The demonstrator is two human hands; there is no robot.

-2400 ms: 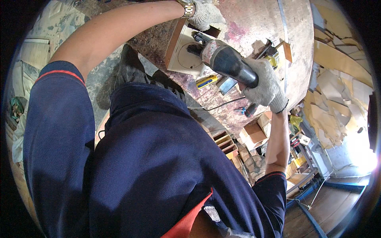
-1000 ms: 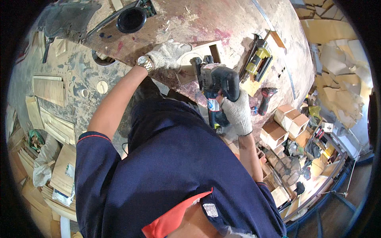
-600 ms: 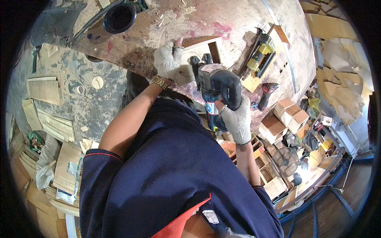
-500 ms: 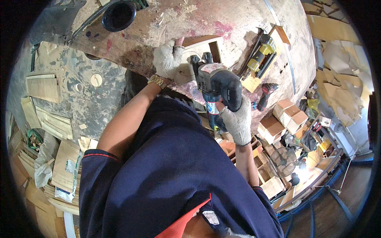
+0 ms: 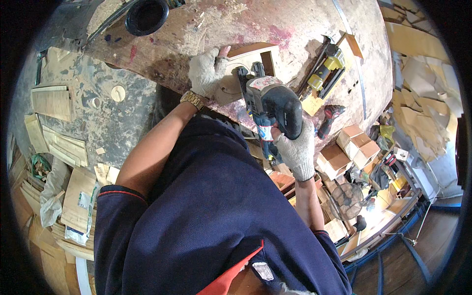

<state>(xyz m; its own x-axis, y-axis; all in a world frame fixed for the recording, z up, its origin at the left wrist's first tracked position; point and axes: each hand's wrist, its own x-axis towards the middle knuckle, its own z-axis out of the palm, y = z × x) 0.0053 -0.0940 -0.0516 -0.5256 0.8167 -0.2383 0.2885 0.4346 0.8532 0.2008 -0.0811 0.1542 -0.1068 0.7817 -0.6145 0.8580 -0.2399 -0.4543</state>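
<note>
My right hand (image 5: pixel 297 150), in a pale knit glove with bare fingertips, is closed around the handle of a blue-and-black jigsaw (image 5: pixel 282 110). The front of the jigsaw rests over a small wooden box (image 5: pixel 241 64) on the workbench; its blade is hidden. A curved line shows on the box's near panel, and a dark rectangular opening lies at its far right. In a matching glove, my left hand (image 5: pixel 204 71) grips the left side of this box, thumb raised, its other fingers largely out of sight. A gold-coloured watch (image 5: pixel 192 100) circles that wrist.
Right of the box lie a yellow-and-black nail gun (image 5: pixel 324 71) and a red-and-black cordless drill (image 5: pixel 330 120). A black round bowl-like thing (image 5: pixel 146 17) stands at the far left. Wooden boxes (image 5: pixel 356 142) and a fan (image 5: pixel 346 200) are at right; flat boards (image 5: pixel 51 104) lie left.
The view has shifted slightly. My right hand and the jigsaw sit a touch further right and lower; both hands keep their hold.
</note>
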